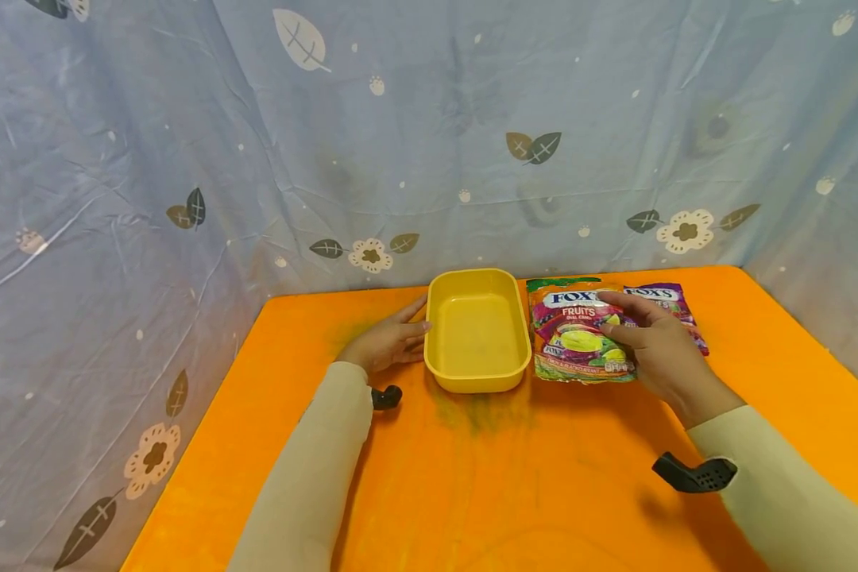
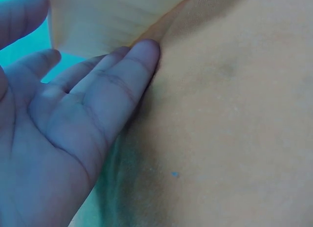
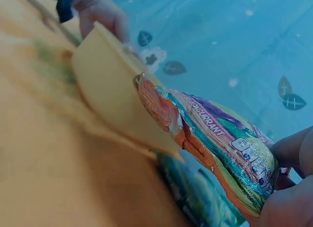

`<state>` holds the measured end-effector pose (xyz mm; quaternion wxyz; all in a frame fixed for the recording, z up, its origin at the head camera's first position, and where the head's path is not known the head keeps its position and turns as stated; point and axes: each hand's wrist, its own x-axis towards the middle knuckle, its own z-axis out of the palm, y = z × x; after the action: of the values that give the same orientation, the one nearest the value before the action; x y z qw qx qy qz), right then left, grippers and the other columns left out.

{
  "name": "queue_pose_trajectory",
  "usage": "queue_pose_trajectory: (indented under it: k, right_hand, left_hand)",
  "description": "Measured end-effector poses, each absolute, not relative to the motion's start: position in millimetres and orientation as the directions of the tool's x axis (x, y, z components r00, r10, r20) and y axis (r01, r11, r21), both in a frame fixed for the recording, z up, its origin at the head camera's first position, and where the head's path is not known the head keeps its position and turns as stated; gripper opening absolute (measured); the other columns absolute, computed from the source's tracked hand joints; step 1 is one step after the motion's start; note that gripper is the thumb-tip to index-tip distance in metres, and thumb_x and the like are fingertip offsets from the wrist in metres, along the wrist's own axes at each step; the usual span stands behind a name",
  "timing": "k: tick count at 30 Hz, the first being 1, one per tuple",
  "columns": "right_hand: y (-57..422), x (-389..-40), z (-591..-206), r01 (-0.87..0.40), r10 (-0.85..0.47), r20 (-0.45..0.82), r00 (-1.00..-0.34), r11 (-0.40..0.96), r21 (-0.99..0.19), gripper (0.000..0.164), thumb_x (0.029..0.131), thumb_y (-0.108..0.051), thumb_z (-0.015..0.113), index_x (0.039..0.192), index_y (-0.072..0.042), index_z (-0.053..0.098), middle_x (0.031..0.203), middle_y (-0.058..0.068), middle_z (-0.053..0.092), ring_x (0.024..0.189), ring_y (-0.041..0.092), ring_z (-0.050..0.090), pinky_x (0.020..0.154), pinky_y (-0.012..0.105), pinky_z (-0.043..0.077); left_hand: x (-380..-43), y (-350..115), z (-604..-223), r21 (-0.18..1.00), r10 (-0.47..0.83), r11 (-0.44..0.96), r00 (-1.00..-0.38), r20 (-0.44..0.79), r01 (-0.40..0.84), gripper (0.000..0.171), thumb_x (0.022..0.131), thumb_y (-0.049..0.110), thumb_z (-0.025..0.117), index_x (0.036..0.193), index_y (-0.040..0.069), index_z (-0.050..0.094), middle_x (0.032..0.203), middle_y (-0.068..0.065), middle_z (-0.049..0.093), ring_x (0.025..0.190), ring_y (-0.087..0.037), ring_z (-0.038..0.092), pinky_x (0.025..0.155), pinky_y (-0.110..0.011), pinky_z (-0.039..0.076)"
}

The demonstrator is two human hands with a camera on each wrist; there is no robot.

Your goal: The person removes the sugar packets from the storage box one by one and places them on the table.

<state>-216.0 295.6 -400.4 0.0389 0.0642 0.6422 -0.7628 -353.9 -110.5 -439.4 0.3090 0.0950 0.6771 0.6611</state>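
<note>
My right hand (image 1: 661,349) pinches an orange candy bag (image 1: 579,338) at its right side, with the FOX'S Fruits label facing up. In the right wrist view the candy bag (image 3: 220,144) is raised over a green packet (image 3: 195,190). Just left of the bag stands a yellow plastic tub (image 1: 477,330) with nothing in it. My left hand (image 1: 389,340) is at the tub's left wall. The left wrist view shows its fingers (image 2: 112,92) stretched out along the tub's side and base.
A purple FOX'S bag (image 1: 668,300) lies on the orange table (image 1: 500,492) behind my right hand, partly covered by it. Patterned cloth (image 1: 457,159) rises like a wall along the table's back and sides.
</note>
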Motion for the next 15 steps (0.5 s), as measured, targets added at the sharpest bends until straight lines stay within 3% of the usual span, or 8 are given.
queue_pose_trajectory:
  k: [5, 15]
  right_hand:
    - [304.7, -206.8, -414.2, 0.161, 0.024, -0.166, -0.986, -0.130, -0.978, 0.059, 0.111, -0.009, 0.064, 0.167, -0.023, 0.048, 0.155, 0.006, 0.034, 0.124, 0.023, 0.052, 0.093, 0.028, 0.060]
    - [302.5, -190.0, -439.6, 0.211, -0.039, -0.208, -0.977, -0.088, -0.974, 0.054, 0.112, -0.009, 0.063, 0.162, -0.029, 0.054, 0.163, 0.018, 0.030, 0.113, 0.016, 0.066, 0.094, 0.036, 0.061]
  left_hand:
    - [-354.2, -111.1, -438.6, 0.955, 0.533, 0.108, -0.794, -0.292, -0.278, 0.076, 0.114, 0.021, 0.061, 0.175, 0.041, 0.020, 0.173, -0.005, 0.036, 0.152, -0.027, 0.044, 0.117, -0.056, 0.043]
    - [-353.4, -111.0, -437.5, 0.953, 0.541, 0.108, -0.787, -0.295, -0.283, 0.077, 0.114, 0.021, 0.061, 0.175, 0.040, 0.019, 0.174, -0.006, 0.035, 0.152, -0.028, 0.044, 0.117, -0.056, 0.043]
